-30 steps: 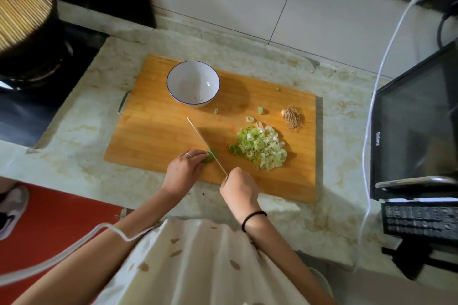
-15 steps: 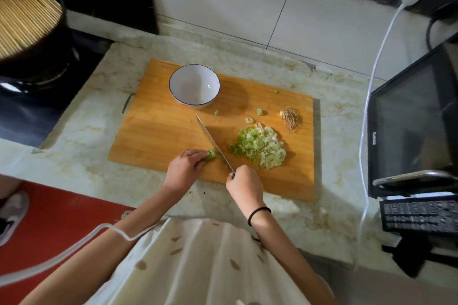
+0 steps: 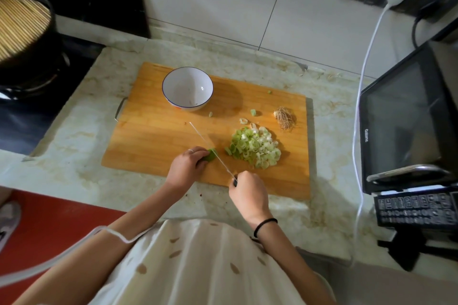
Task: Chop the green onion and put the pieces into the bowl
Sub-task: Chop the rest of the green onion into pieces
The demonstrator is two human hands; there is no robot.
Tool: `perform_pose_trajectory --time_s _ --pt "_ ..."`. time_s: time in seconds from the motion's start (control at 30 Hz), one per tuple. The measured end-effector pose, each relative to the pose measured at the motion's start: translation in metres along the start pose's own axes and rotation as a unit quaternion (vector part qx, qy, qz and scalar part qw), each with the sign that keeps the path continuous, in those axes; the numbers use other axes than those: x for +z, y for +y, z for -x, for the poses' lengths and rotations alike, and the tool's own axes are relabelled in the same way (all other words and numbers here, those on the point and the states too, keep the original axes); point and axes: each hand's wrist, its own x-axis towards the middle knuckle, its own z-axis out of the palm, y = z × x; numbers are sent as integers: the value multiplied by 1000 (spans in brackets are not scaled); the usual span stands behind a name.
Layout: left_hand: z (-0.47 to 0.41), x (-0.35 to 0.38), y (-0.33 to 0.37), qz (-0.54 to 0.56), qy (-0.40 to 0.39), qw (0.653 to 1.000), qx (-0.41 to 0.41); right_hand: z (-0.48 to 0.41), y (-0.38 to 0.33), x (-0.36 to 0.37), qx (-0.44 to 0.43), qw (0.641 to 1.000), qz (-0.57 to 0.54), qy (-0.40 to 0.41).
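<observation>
We note the left hand (image 3: pixel 187 164) curled over the last green onion stub (image 3: pixel 211 157), pinching it against the cutting board (image 3: pixel 153 136) near its front edge. The right hand (image 3: pixel 249 192) grips the knife (image 3: pixel 210 150) by its handle; the blade runs diagonally, its edge just beside the stub. A pile of chopped pieces (image 3: pixel 255 147) lies on the board, right of the blade. The white bowl (image 3: pixel 173 91) stands at the board's rear, holding a few flecks at most. The trimmed root end (image 3: pixel 283 117) lies behind the pile.

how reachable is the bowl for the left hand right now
Probably yes: only bare cutting board lies between the left hand and the bowl, though it holds the green onion stub, and the knife angles close beside that path.
</observation>
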Motion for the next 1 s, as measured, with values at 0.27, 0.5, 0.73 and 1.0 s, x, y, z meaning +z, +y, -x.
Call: perform_pose_trajectory --time_s 0.27,0.5,0.73,1.0 --pt "-1 1 -2 11 7 1000 -18 0 -3 1 19 1000 -5 -12" --pt "-3 2 -1 18 11 999 -30 -5 -11 9 37 999 18 -17" --pt "-5 1 0 20 20 999 -26 -18 -17 13 66 996 18 -53" --pt "-6 0 -1 21 15 999 -19 -35 -24 17 74 993 25 -93"
